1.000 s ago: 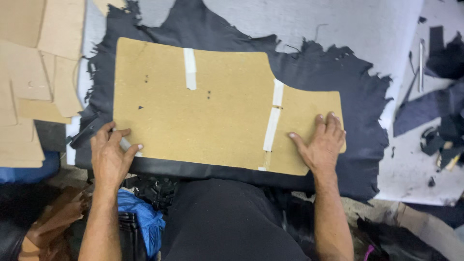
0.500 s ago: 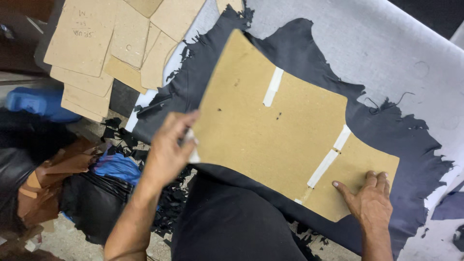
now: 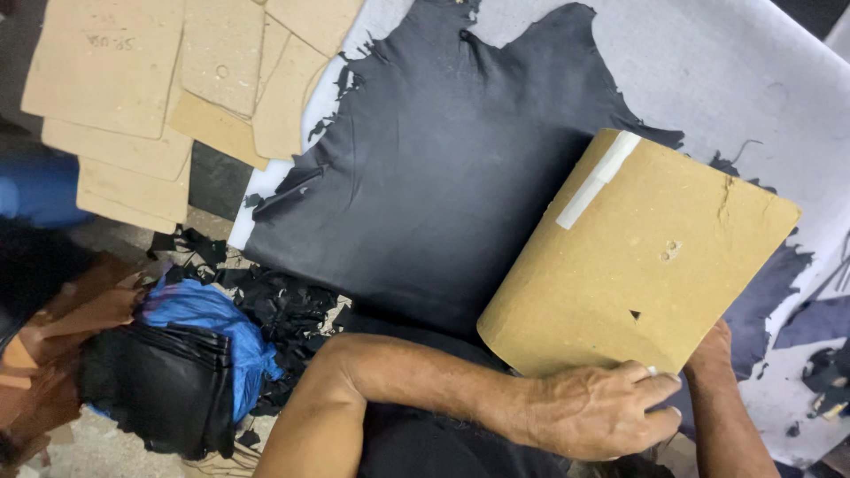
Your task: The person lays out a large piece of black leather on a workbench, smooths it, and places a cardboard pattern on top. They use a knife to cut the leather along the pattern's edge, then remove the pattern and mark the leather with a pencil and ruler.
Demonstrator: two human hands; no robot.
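Note:
A large brown cardboard pattern (image 3: 637, 257) with a white tape strip is curled over onto itself at the right. It lies on a black leather hide (image 3: 425, 177) spread over the pale table. My left hand (image 3: 611, 412) reaches across my body and grips the pattern's near edge, fingers on top. My right hand (image 3: 708, 350) is just to its right, at the same edge. Most of it is hidden under the cardboard, so its fingers cannot be seen.
Several flat cardboard patterns (image 3: 133, 80) are stacked at the top left. Black leather scraps (image 3: 274, 305), a blue cloth (image 3: 208, 323) and brown leather pieces (image 3: 62, 332) lie below the table edge at the left. The pale table surface (image 3: 753, 62) shows beyond the hide; dark offcuts (image 3: 828, 372) lie at the right.
My left hand has lifted the pattern's left end and swung it over to the right, uncovering most of the black hide. My right hand has stayed at the pattern's right near edge.

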